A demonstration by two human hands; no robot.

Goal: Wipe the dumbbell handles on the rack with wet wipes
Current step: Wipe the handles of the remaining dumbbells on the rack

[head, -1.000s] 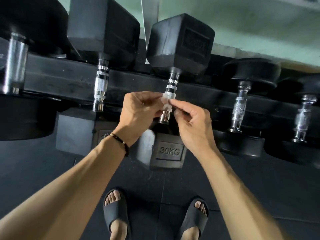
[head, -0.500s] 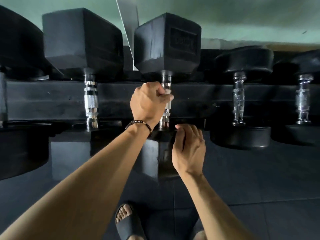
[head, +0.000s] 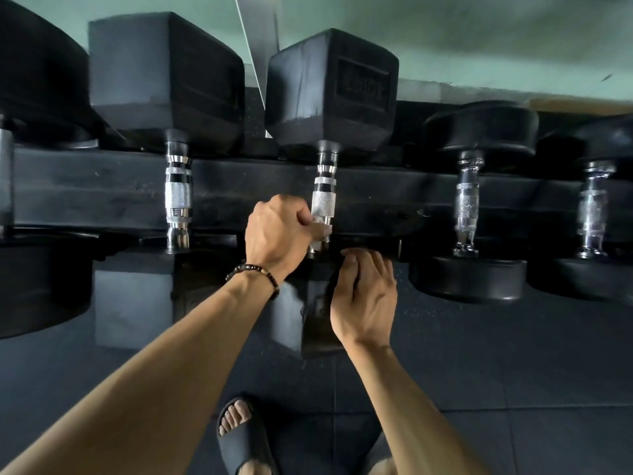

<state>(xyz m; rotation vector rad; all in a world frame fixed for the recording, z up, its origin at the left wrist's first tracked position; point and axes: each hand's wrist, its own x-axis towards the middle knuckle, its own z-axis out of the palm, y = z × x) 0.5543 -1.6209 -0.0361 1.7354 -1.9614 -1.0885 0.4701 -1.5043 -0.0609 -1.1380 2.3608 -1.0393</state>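
While curled round wet wipe [head: 319, 223] on dumbbell handle [head: 323, 204], left hand [head: 277, 238]; right hand [head: 366, 296] relaxed, empty

left hand [head: 277, 234] grips wet wipe [head: 320, 228] round dumbbell handle [head: 323, 204] | right hand [head: 366, 296] relaxed, just below | rack [head: 102, 193]

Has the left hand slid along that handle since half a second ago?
Yes. The left hand moved down the dumbbell handle, away from the far head, toward its near end.

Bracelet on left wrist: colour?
Dark beads, with a few lighter brown ones, seen in the head view.
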